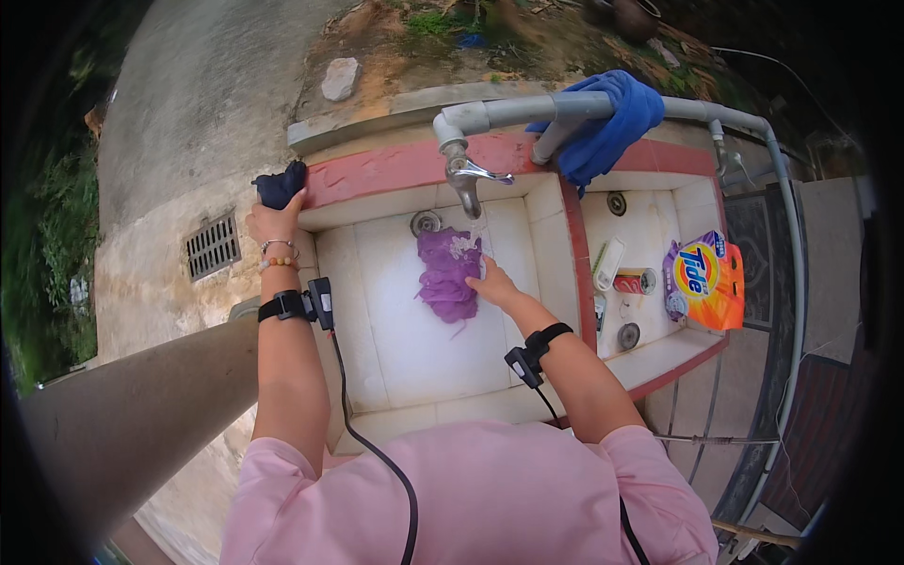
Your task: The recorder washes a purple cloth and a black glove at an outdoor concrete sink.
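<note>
Under the metal faucet [464,180], a wet purple cloth [450,279] lies bunched on the floor of the white tiled basin [353,318], beside its drain. Water runs from the spout onto the cloth. My right hand [494,283] is at the cloth's right edge, thumb and fingers apart; whether it pinches any fabric is unclear. At the basin's upper left corner, my left hand [274,218] holds a bunched dark navy cloth [280,185] against the end of the red rim [395,164].
Over the grey pipe [515,111] hangs a blue towel [614,127]. The right-hand basin holds a brush [609,263], a red can [634,281] and an orange Tide bag [706,282]. Left are a floor grate [213,246] and a thick round column [155,409].
</note>
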The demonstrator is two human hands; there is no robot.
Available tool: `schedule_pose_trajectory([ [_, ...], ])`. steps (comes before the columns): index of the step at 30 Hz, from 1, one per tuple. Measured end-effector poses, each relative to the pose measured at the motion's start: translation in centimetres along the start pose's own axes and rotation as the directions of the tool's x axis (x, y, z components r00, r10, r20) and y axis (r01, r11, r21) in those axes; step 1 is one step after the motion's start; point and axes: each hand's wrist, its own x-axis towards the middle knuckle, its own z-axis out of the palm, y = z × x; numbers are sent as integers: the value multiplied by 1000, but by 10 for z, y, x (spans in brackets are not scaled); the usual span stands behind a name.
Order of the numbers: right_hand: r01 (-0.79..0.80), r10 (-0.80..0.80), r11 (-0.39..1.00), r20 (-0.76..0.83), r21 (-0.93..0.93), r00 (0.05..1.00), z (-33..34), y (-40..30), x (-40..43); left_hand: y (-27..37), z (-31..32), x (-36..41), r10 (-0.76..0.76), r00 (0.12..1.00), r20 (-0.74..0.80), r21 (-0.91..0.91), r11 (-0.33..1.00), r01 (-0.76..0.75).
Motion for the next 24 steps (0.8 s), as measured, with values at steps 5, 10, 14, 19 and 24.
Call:
schedule_pose_trajectory([
  [5,-36,86,949,-148,312,985,24,17,17,-1,21,-48,-35,964,-262,-20,999,31],
  [10,-239,243,939,12,246,970,5,0,20,4,61,-159,188,925,331,-557,830,31],
  [14,-104,78,789,69,605,995,-15,-41,-8,29,79,-209,92,598,796,-461,732,501],
  [19,114,-297,613,95,782,950,-33,-97,-81,76,57,-208,358,180,916,-271,223,936],
  [24,630,-562,716,-286,302,776,-23,-119,-107,91,61,-208,580,31,814,-129,127,984],
])
